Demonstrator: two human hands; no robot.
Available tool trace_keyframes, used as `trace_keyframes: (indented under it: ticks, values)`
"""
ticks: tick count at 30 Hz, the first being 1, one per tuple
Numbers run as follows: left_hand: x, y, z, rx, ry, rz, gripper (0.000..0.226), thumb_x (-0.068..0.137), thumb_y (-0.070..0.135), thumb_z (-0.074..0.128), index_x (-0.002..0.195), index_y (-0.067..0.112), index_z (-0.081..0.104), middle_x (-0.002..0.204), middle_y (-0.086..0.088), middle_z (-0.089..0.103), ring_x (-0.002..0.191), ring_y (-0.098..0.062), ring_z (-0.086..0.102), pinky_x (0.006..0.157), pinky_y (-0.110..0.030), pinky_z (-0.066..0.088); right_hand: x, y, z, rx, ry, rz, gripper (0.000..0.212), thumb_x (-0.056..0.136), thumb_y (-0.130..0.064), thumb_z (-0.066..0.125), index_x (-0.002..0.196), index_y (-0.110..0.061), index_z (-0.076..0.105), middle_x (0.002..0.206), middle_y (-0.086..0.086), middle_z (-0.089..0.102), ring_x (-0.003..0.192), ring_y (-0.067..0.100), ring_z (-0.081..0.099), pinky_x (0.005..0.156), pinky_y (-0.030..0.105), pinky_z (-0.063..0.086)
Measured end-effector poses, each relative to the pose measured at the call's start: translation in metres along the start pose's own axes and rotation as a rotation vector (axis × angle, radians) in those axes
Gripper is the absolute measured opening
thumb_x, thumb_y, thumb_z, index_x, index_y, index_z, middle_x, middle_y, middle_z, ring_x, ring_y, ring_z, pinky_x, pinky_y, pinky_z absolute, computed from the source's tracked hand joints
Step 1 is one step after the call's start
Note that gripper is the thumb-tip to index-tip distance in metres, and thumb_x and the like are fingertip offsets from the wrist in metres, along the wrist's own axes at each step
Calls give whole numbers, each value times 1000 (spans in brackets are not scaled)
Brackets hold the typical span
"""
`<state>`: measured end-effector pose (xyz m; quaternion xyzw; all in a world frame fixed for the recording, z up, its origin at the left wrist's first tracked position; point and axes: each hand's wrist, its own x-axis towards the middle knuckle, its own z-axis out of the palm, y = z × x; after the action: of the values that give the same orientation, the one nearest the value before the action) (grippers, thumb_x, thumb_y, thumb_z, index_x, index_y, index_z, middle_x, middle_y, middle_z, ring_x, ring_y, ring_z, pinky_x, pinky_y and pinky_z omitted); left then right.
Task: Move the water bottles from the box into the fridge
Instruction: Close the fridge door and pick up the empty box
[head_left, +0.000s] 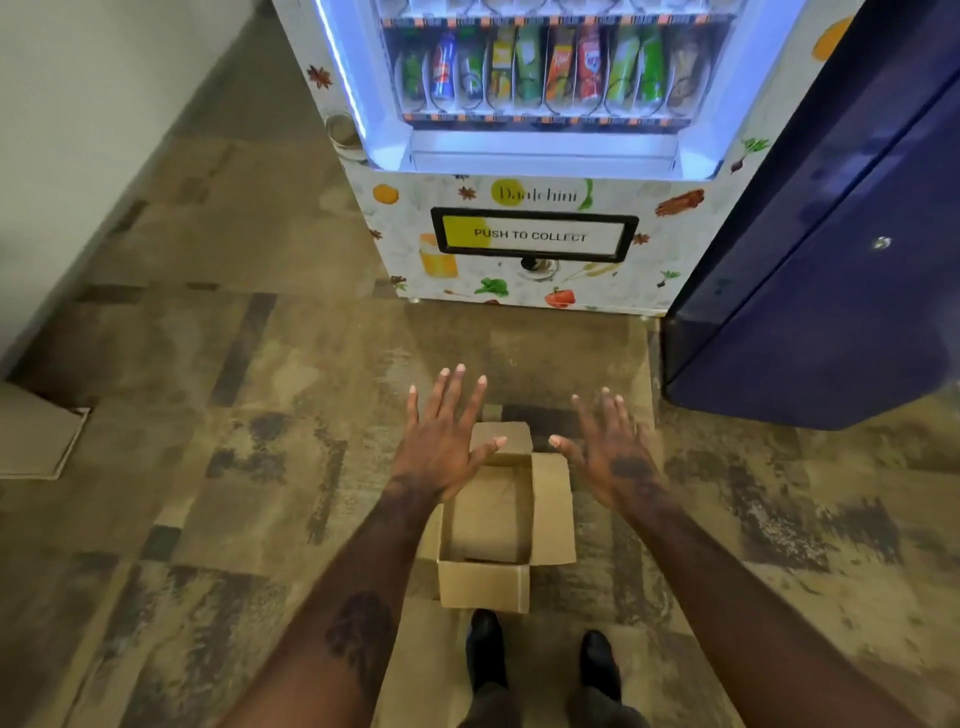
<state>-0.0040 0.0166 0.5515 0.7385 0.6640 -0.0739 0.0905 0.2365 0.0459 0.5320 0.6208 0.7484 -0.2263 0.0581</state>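
Patterned brown floor tiles (208, 467) fill the view, with a pale wall (78, 130) at 10 o'clock. At the middle, the left hand (441, 452) is stretched out flat with fingers spread wide, and it holds nothing. Below and between both hands, at 6 o'clock, an open cardboard box (483, 584) stands on the floor with its flaps folded out. I see no water bottles inside; the bottom that shows is bare. At 12 o'clock stands a lit vending machine (530, 239) with drinks in rows. The right hand (613, 457) is also flat and spread, with nothing in it. At 2 o'clock is a dark blue fridge (810, 260); whether its door is open I cannot tell.

I judge that full bottles would be rather heavy, smooth and perhaps slippery, with thin walls that give under pressure. It is best to wrap the fingers around the body, below the shoulder. The box itself looks light and stiff.
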Motion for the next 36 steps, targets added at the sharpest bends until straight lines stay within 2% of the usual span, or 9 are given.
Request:
trace_keyframes:
  ticks: [4, 7, 13, 17, 20, 24, 31, 33, 36]
  values:
    - [13, -24, 64, -45, -35, 41, 80, 94, 71, 12, 155, 25, -10, 164, -8, -11, 150, -27, -13, 119, -57, -2, 22, 1, 67, 18, -62, 72, 76, 91, -70, 19, 155, -31, 4, 163, 9, -7, 149, 27, -8, 119, 52, 7]
    - [25, -39, 127, -48, -76, 46, 79, 94, 70, 13, 156, 24, -7, 164, -9, -8, 151, -28, -8, 119, -58, 3, 44, 11, 126, 23, -100, 89, 78, 90, -71, 16, 155, -29, 5, 163, 10, -5, 149, 28, -4, 119, 51, 14]
    - [42, -61, 277, -70, -200, 35, 82, 93, 69, 17, 157, 17, 15, 164, -13, 9, 150, -34, 10, 115, -62, 19, 85, 44, 259, 26, -213, 121, 75, 92, -69, 19, 154, -29, 6, 162, 11, -4, 149, 31, 0, 114, 48, 25]
    - [60, -74, 371, -103, -295, -32, 86, 90, 71, 11, 157, 18, 7, 165, -11, 2, 151, -33, 4, 117, -60, 16, 114, 66, 343, 35, -267, 144, 75, 92, -67, 20, 154, -27, 7, 162, 12, -3, 149, 33, 1, 112, 49, 30]
    - [75, -82, 432, -138, -330, -84, 83, 95, 66, 27, 157, 18, 1, 165, -9, -3, 151, -32, 0, 118, -59, 15, 137, 79, 396, 45, -285, 159, 76, 92, -67, 22, 154, -27, 6, 162, 12, -4, 149, 34, 2, 112, 50, 30]
    - [94, -93, 501, -224, -324, -173, 87, 95, 59, 44, 157, 17, -1, 164, -10, -3, 150, -36, 1, 115, -60, 23, 169, 88, 452, 56, -273, 162, 80, 90, -70, 23, 154, -27, 3, 162, 12, -8, 149, 33, 0, 110, 51, 32]
    - [107, -98, 569, -537, -263, -409, 109, 87, 34, 72, 156, 17, -10, 164, -13, -5, 148, -40, 10, 115, -54, 28, 189, 81, 511, 10, -219, 280, 95, 93, -58, 45, 153, -18, -16, 158, 25, -10, 146, 43, 6, 109, 50, 35]
    - [108, -94, 576, -660, -239, -481, 109, 87, 25, 73, 156, 16, -11, 164, -13, 3, 146, -36, 23, 113, -50, 32, 187, 77, 524, -18, -204, 313, 98, 95, -51, 48, 149, -13, -24, 156, 32, -8, 144, 48, 12, 113, 51, 32]
    - [114, -93, 586, -746, -243, -554, 93, 91, 16, 66, 156, 19, 0, 153, -16, 37, 130, -37, 49, 105, -50, 44, 186, 73, 534, 67, -183, 491, 92, 99, -31, 50, 148, -12, -26, 156, 32, 1, 139, 47, 29, 107, 49, 41]
